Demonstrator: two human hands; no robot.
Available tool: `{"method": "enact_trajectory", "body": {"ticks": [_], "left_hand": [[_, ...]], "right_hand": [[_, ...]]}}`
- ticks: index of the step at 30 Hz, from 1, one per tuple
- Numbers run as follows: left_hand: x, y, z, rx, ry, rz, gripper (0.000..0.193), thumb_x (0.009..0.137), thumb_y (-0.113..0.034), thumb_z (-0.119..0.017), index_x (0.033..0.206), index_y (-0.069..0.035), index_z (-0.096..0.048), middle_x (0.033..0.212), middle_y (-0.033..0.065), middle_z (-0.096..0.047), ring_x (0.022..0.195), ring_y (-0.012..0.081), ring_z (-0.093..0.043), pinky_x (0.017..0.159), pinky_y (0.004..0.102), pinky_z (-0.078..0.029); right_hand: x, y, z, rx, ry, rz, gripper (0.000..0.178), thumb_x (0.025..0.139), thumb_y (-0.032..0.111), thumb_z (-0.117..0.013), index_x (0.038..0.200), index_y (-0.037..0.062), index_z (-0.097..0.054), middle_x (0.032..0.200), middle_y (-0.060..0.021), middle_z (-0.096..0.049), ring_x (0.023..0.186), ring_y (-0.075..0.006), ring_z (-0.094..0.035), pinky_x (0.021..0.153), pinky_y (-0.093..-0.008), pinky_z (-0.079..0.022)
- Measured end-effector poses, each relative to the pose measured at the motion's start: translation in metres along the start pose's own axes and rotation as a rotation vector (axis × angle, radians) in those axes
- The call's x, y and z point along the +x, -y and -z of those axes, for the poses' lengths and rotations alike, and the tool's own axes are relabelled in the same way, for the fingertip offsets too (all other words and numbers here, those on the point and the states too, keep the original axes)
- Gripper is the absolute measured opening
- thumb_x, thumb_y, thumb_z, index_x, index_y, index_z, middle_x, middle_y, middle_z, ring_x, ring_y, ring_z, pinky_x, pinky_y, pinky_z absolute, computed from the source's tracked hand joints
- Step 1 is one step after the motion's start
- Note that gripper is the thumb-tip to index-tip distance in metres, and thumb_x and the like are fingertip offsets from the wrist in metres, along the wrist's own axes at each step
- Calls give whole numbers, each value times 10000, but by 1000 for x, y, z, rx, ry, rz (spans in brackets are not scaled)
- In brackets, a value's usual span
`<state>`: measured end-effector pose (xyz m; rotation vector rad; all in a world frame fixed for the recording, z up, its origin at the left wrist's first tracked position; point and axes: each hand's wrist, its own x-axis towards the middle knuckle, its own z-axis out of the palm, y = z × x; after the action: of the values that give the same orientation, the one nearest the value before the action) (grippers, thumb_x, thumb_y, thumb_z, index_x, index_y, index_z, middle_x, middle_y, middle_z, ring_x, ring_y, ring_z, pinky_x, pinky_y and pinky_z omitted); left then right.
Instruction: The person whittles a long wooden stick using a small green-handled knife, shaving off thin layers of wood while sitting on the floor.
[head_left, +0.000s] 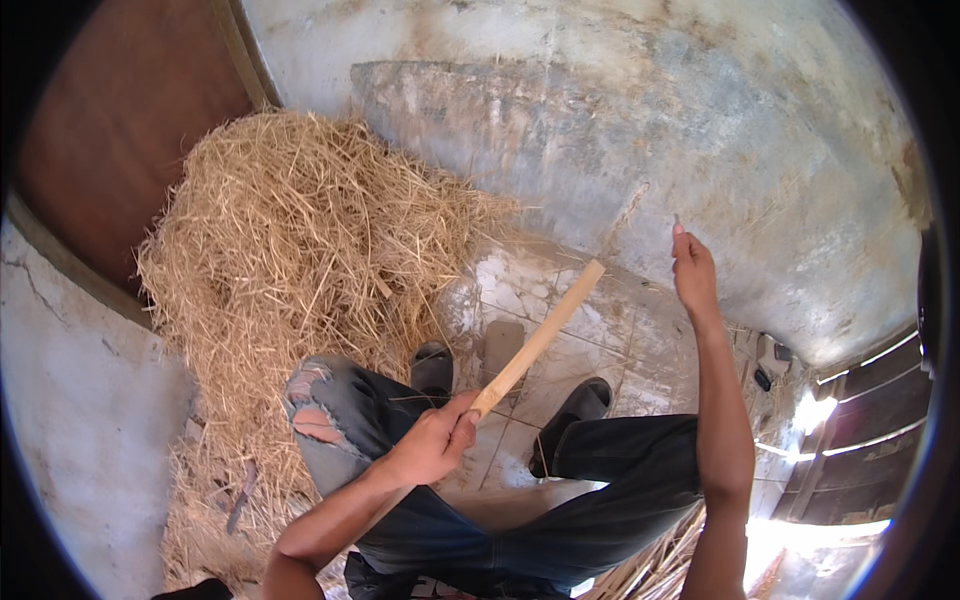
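Observation:
My left hand (432, 445) is closed round a long, pale, flat slat that looks like split bamboo (540, 340). It slants up and away to the right from between my knees, and its lower part passes under my left forearm. Off to the right of the slat's far end, my right hand (694, 268) is raised with its fingers curled. A small greyish tip pokes out above the thumb; the rest of what it grips is hidden. The two hands are well apart.
A big heap of dry straw (290, 220) lies on my left, against a brown door panel (120, 130). Ahead stands a stained wall (560, 130). Thin sticks (650, 560) lie beside my right leg, and small dark objects (768, 365) sit by the wall at right.

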<state>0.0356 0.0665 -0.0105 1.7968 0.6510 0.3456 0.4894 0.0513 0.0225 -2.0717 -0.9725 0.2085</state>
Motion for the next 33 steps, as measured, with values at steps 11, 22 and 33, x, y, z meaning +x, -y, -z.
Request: {"method": "enact_trajectory", "body": {"ticks": [11,22,33], "left_hand": [[7,-5,2,67,-147,49,322,1056,-112,-491,1355,7,-485,656,133,-589,578,282,-631,585,395,-491],[-3,6,-2,102,-83,127,316,1094,-172,-429,1352,-10,-513,679,63,-582,609,155,-599,612,336,-503],[1,-3,-3,123,-76,75,319,1051,-138,-505,1348,-22,-495,665,181,-606,630,374,-654,598,453,-502]], "right_hand": [[-179,114,-74,-145,553,511,446,1019,444,-605,894,24,-683,587,-206,-608,549,-430,-622,519,-506,-471],[-101,88,-65,-239,537,364,568,1026,539,-531,969,2,-706,743,-233,-679,737,-441,-679,691,-530,-522],[-6,3,-16,-206,64,14,585,1029,508,-543,920,-51,-681,754,-280,-648,749,-444,-652,725,-502,-499]]}}
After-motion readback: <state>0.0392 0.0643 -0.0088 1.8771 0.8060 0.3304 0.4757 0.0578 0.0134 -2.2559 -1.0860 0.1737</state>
